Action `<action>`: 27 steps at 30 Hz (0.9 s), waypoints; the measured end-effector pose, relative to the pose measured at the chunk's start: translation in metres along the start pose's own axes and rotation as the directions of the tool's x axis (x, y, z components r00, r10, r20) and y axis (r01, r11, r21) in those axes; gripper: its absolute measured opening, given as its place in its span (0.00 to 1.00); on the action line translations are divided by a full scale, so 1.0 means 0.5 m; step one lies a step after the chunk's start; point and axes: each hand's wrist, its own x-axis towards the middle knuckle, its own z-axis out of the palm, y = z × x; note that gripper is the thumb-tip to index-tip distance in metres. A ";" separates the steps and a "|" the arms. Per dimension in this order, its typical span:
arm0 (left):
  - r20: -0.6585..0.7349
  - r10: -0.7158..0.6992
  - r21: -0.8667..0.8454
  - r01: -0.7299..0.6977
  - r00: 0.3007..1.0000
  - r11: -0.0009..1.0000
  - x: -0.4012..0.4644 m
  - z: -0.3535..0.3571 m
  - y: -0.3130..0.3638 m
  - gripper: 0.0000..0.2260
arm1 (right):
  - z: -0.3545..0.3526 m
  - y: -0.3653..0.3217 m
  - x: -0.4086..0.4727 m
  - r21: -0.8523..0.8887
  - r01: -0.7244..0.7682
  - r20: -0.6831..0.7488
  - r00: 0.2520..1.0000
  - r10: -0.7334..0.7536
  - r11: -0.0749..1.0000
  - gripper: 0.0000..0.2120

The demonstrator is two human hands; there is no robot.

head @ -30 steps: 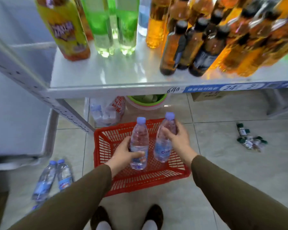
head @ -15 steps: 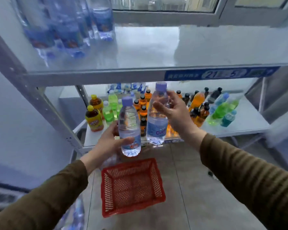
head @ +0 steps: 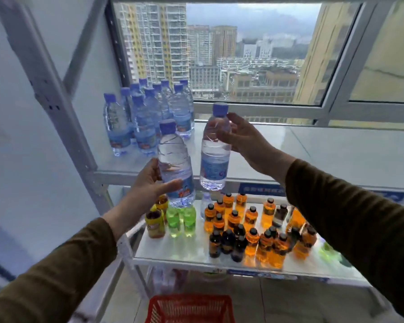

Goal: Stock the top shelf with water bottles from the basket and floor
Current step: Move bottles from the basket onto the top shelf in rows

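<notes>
My left hand [head: 149,185] grips a clear water bottle [head: 174,159] with a blue cap, held upright just in front of the top shelf's [head: 336,157] front edge. My right hand [head: 240,136] holds a second water bottle [head: 214,157] by its upper part, upright, its base level with the shelf edge. Several identical water bottles [head: 147,117] stand grouped at the shelf's back left. The red basket [head: 189,308] sits on the floor below; only its far rim and part of its inside show.
The shelf below [head: 196,250] carries yellow, green, orange and dark drink bottles [head: 250,224]. A white upright post [head: 54,96] rises at the left. A window [head: 247,54] lies behind the top shelf, whose right part is bare.
Both hands have lifted their bottles from the basket up to the top shelf's height. My view has risen from the floor to the window.
</notes>
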 end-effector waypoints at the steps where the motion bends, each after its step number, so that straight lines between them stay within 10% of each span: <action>1: -0.023 0.006 0.003 -0.006 1.000 1.000 0.017 -0.013 -0.003 0.32 | 0.002 0.001 0.026 -0.023 0.008 0.032 0.999 -0.007 1.000 0.17; 19: -0.226 -0.011 0.071 0.028 0.974 0.997 0.253 -0.074 -0.075 0.32 | 0.023 0.112 0.418 -0.166 -0.043 0.247 0.965 0.084 0.985 0.27; 27: -0.319 -0.013 0.167 0.070 0.948 0.983 0.299 -0.062 -0.088 0.21 | 0.007 0.143 0.504 -0.111 -0.028 0.406 0.911 0.071 0.993 0.16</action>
